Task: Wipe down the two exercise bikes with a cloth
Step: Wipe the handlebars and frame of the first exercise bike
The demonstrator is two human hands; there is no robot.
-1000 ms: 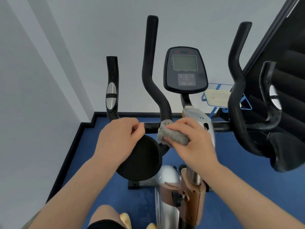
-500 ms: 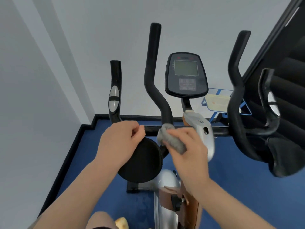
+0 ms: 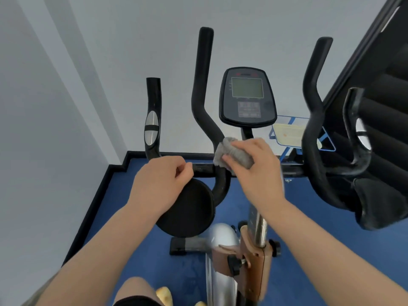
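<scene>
Head view, nearest first: a bare knee (image 3: 134, 290) and yellow footwear (image 3: 164, 295) sit at the bottom edge, beside the silver and brown frame (image 3: 223, 246) of the exercise bike, which stands on the blue floor (image 3: 320, 235). Both forearms reach forward. The left hand (image 3: 159, 184) has its fingers curled around the horizontal crossbar (image 3: 204, 169), just above a round black pad (image 3: 187, 208) that it partly covers. The right hand (image 3: 254, 171) grips a grey cloth (image 3: 231, 152), fingers curled over it, and presses it against the inner left handlebar (image 3: 202, 91) where the bar bends down toward the crossbar. Beyond the hands, the console (image 3: 247, 97) with its grey screen stands on the centre post. A shorter grip (image 3: 152, 115) with a silver sensor plate rises at the left. Two more black bars (image 3: 313, 102) rise at the right, in front of dark equipment (image 3: 384, 89). A blue-edged item (image 3: 287, 131) lies behind, near the white wall (image 3: 132, 51).
</scene>
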